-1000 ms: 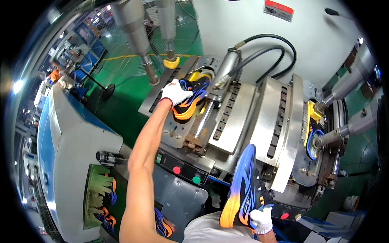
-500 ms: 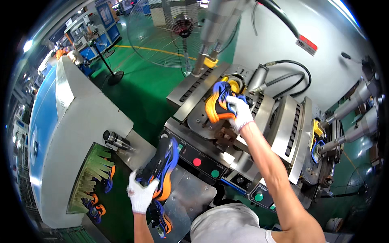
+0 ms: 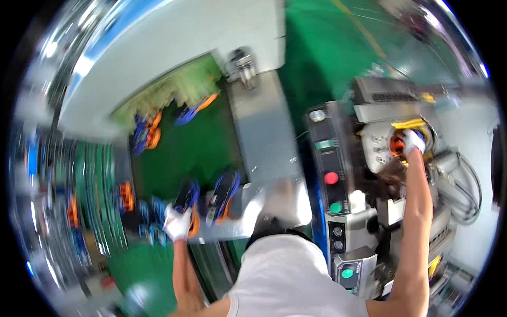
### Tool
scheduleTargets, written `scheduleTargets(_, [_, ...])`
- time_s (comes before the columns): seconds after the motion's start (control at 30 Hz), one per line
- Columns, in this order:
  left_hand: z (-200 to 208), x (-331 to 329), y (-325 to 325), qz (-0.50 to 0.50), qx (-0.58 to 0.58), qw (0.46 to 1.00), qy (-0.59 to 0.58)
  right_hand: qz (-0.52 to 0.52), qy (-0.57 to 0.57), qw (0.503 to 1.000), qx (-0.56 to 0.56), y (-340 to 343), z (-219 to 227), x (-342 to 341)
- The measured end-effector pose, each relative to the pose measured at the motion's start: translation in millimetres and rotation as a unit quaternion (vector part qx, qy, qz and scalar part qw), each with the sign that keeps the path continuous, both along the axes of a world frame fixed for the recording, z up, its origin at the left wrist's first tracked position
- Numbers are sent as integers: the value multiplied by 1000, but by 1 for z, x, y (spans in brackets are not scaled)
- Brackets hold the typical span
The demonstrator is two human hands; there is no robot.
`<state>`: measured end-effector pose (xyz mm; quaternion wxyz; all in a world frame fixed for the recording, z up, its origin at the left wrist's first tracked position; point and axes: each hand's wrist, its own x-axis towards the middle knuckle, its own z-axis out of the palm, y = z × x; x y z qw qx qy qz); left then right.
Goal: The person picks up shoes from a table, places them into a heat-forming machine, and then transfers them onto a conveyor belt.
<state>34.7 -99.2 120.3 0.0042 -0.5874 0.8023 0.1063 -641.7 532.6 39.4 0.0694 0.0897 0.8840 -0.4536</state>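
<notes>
My left hand (image 3: 177, 224), in a white glove, is closed on the heel of a black shoe (image 3: 186, 197) with blue and orange on its sole, at the near edge of a green conveyor belt (image 3: 185, 153). Just right of it lies a similar shoe (image 3: 224, 194), by the metal plate beside the belt. Far to the right, my gloved right hand (image 3: 414, 142) is closed on an orange and blue shoe (image 3: 397, 143) at the metal base of a machine (image 3: 376, 148). My fingers and much of that shoe are blurred or hidden there.
Further up the belt, more shoes (image 3: 147, 132) lie by a bristle curtain (image 3: 169, 92) under a white housing (image 3: 195, 31). Light blue shoes (image 3: 153, 216) sit left of my left hand. A control panel with a red button (image 3: 331, 178) and green buttons stands between belt and machine.
The view has turned left. My left hand has carried its shoe from over the metal plate to the belt's near edge. My right hand has lowered its shoe onto the machine.
</notes>
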Motion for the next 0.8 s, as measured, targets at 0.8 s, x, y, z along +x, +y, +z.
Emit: scheduleTargets(0.8, [-120,83,-187,-298,249,908,158,268,3,936,226,-331,47,480])
